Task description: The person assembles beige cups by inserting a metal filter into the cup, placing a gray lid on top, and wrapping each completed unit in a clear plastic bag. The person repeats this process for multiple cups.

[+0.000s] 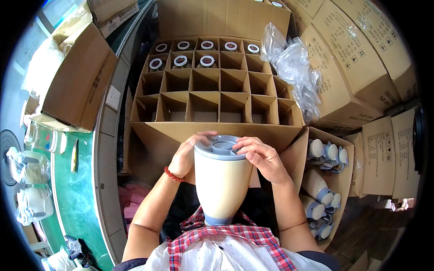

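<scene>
A tall cream tapered container point(222, 185) stands between my hands, in front of my checked apron. A grey-blue round piece point(224, 145) with a raised ring and ribs covers its upper end, and a blue-grey band rings its narrow lower end. My left hand point(185, 156) is closed around the left side of the upper rim, its fingertips on top. On the other side, my right hand point(263, 156) grips the rim with bent fingers over the edge and the thumb at the side. Just beyond is a divided carton point(212, 129).
Several white-lidded jars point(207, 61) sit in the carton's far compartments. Clear plastic bags point(296, 67) drape over its right edge. At right, an open box point(346, 180) holds several cream containers with blue-grey parts. Stacked cartons point(334, 58) rise behind it. A green-topped table point(74, 194) runs along the left.
</scene>
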`<state>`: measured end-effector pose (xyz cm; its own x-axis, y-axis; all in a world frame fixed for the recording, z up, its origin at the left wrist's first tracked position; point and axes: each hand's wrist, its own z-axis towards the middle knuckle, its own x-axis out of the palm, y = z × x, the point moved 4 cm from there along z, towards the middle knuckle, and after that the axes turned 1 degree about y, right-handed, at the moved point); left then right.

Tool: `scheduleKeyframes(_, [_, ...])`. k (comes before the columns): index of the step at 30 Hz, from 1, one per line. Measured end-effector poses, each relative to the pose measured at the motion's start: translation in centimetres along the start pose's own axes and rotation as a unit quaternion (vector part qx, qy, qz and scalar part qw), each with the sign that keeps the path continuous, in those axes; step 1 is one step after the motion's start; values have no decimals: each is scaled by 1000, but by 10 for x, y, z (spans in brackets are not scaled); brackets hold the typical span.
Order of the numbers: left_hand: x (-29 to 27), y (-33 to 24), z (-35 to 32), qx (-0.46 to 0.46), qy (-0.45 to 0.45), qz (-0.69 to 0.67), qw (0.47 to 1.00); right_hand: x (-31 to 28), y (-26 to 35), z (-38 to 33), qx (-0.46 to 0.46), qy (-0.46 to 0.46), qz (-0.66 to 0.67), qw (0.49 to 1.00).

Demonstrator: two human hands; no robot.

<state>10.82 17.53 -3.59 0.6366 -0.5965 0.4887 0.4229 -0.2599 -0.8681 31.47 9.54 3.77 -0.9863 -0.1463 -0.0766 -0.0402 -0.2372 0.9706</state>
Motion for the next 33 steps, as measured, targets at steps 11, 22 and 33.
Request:
scheduleKeyframes(11, [9,-18,3,21,26,90,995,-12,-13,5,31,-35,88,995])
scheduleKeyframes(22, [37,-29,-14,34,-56,129,990,-8,-20,-9,-3,-29,130,991])
scheduleKeyframes(33, [23,-26,-10,76,-20,149,986,14,32,7,-36,-38,-97,994])
